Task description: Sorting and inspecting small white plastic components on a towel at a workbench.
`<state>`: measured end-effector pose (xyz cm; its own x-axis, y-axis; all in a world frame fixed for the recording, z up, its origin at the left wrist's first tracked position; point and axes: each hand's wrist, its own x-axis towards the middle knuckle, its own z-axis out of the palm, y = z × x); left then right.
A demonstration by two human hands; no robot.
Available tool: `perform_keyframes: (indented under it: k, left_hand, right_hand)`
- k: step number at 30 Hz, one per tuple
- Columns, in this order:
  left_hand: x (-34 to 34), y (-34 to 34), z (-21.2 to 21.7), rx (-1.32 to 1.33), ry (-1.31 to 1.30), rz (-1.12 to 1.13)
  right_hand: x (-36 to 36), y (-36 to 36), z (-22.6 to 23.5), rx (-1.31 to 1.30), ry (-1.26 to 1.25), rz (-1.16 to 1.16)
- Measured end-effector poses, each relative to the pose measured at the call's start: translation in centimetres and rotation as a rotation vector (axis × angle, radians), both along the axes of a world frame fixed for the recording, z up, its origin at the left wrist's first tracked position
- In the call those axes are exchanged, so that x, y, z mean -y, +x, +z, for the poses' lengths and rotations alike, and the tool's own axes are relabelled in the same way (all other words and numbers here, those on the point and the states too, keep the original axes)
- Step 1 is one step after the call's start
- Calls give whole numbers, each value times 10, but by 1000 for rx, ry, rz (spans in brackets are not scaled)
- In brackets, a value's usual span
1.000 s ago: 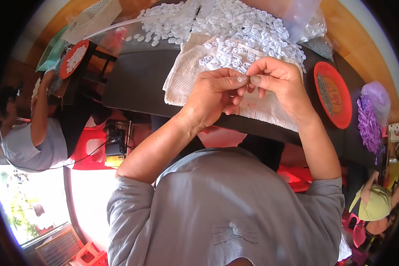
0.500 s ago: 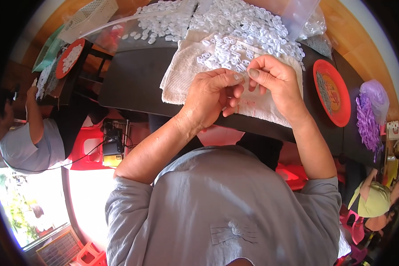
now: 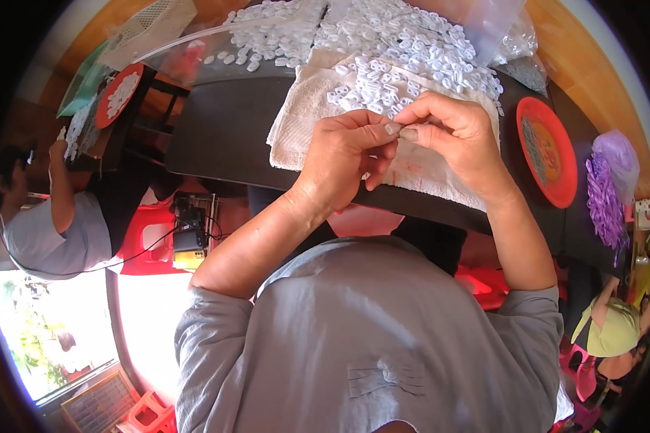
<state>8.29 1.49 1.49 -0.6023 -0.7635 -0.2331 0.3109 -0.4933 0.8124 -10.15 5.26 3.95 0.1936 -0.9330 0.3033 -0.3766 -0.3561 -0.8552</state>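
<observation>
Half a second after gapping, brought left hand (image 3: pixel 347 150) and right hand (image 3: pixel 458 138) together in closed pinches, rejoining two-handed fingerwork; couldn't tell the contents; saw white pieces (image 3: pixel 372 88) just beyond, on the towel (image 3: pixel 293 126).

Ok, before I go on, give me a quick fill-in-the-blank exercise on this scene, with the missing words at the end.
1. The cream towel bears many small pieces coloured ____.
2. Of the left hand and right hand, the one nearer the red tray with grey contents is the ____ hand.
3. Beyond that tray, the bundled strips are coloured ____.

Missing words: white; right; purple.
</observation>
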Motion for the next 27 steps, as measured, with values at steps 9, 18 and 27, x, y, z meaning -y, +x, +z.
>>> perform_keyframes:
  k: [9, 18, 27]
  left_hand:
    - [19, 20, 9, 238, -378, 166]
    - [89, 32, -31, 1009, -1389, 211]
    - [86, 31, -29, 838, -1154, 209]
  right_hand:
    - [20, 13, 2, 138, 137, -23]
    - [32, 9, -31, 151, 94, -124]
    - [31, 5, -34, 78, 24, -119]
